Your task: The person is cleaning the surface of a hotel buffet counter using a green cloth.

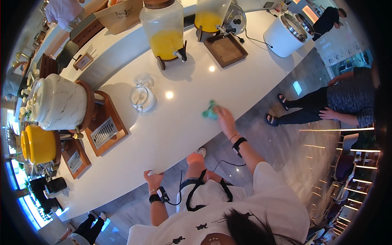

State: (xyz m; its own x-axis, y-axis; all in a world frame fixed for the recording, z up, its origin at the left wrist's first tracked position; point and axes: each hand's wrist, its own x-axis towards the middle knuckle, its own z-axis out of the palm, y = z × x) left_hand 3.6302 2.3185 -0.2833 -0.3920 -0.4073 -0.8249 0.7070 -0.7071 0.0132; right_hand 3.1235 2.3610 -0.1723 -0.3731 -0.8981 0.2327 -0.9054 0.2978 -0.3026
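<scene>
My right hand [226,121] grips a crumpled green cloth [210,111] against the white countertop [180,128], close to the counter's front edge. At that same edge, farther left, my left hand [154,180] has its thumb and fingers apart, with nothing visible between them. Beyond the hands stands a glass clip-top jar [143,98] with its lid swung back and white contents inside. A utensil seems to rest in the jar. Both wrists wear black bands, and a cable runs from a small device on the left one.
Glass dispensers of yellow drink [166,44] line the back, near a wooden tray [226,49] and white soup warmers [284,35]. At left stand a marble-patterned dispenser [61,102], a yellow dispenser [39,144] and a slotted drip tray [104,131]. A person [349,98] stands right.
</scene>
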